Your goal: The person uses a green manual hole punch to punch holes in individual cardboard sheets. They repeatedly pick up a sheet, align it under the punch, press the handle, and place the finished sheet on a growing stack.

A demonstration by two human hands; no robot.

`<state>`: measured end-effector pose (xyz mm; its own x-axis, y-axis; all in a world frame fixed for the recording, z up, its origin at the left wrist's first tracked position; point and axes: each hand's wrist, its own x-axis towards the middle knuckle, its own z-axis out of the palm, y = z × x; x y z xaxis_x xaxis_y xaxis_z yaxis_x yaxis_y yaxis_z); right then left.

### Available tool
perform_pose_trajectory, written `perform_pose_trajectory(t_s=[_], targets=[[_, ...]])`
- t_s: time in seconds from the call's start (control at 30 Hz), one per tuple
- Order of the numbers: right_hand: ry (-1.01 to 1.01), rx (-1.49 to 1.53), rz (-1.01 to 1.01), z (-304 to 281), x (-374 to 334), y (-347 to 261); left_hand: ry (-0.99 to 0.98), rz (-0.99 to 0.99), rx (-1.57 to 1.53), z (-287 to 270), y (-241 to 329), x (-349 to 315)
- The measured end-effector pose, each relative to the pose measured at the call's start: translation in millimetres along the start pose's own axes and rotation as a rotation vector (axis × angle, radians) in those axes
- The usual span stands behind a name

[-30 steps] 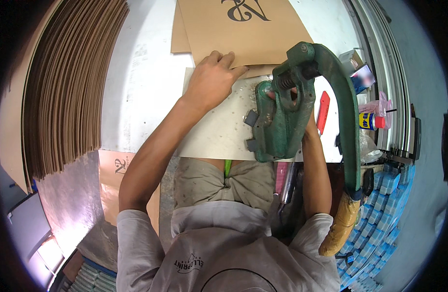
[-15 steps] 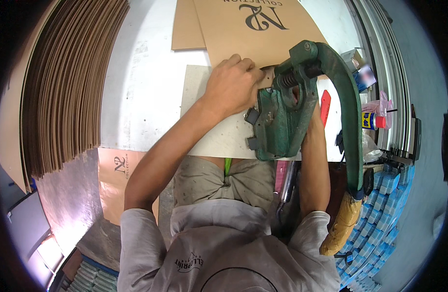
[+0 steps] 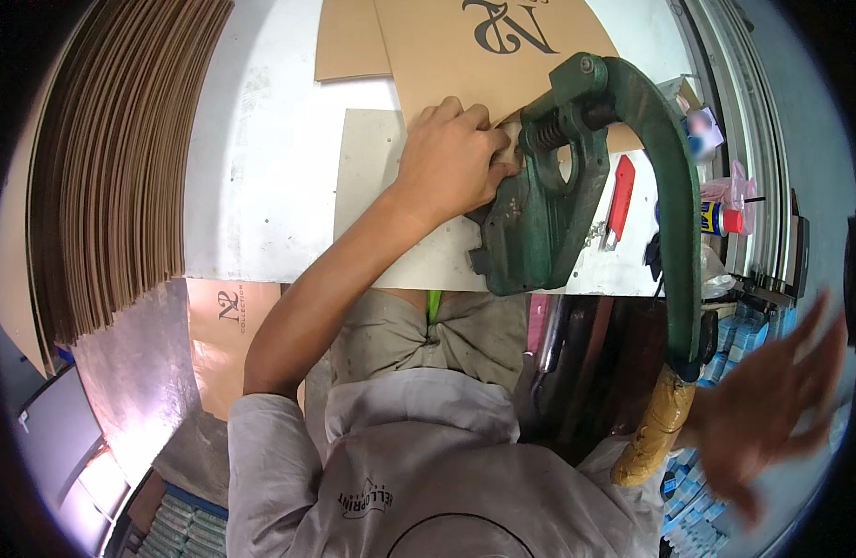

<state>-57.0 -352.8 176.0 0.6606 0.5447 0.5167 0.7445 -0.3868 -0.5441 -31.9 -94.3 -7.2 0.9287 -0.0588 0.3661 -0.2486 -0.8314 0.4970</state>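
My left hand (image 3: 451,163) presses a brown cardboard sheet (image 3: 488,70) flat on the table (image 3: 260,158), fingers curled over its near edge, a clenched grip that pins the sheet rather than lifting it. The sheet runs away from that grip, toward the far side of the table, with dark printed lettering on it, and its near edge sits in the throat of the green hand press (image 3: 540,214) just to the right of my knuckles. My fingertips touch the press body beside its spring. Under the hand and press lies a pale grey board (image 3: 377,200).

My right hand (image 3: 772,395) is blurred, fingers spread wide, its grip released and holding nothing. It is in the air just to the right of the taped yellow end (image 3: 656,428) of the press's long green lever (image 3: 675,214), not touching it.

Beyond the press from my left grip lies a red utility knife (image 3: 619,200), with a spray can (image 3: 721,219) farther right. Well to the left of that grip stands a thick stack of cardboard sheets (image 3: 112,167).
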Motion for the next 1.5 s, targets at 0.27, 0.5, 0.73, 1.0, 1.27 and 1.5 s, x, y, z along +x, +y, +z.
perform_pose_trajectory(t_s=[0.27,0.5,0.73,1.0,1.27,1.5], targets=[[-0.759,-0.263,-0.356,21.5,-2.5,-19.9,-0.036,0.03,0.135,-3.5,-0.9,-2.2],[0.165,0.192,0.367,31.4,-32.0,159.5,0.632,-0.037,-0.219,-30.1,-47.8,42.3],[-0.097,-0.286,0.393,115.2,-16.0,185.4,0.912,-0.306,-0.982,-30.8,-3.3,39.6],[-0.126,-0.109,0.421,123.1,-16.2,181.6,0.397,-0.74,-1.342,30.4,-4.9,-3.2],[-0.062,0.195,0.43,135.1,-13.5,167.9,0.253,-0.056,-0.043,-44.1,-37.7,-23.9],[0.064,0.784,0.794,161.4,-34.9,183.5,-0.099,-0.025,0.015,-39.8,-91.7,-0.3]])
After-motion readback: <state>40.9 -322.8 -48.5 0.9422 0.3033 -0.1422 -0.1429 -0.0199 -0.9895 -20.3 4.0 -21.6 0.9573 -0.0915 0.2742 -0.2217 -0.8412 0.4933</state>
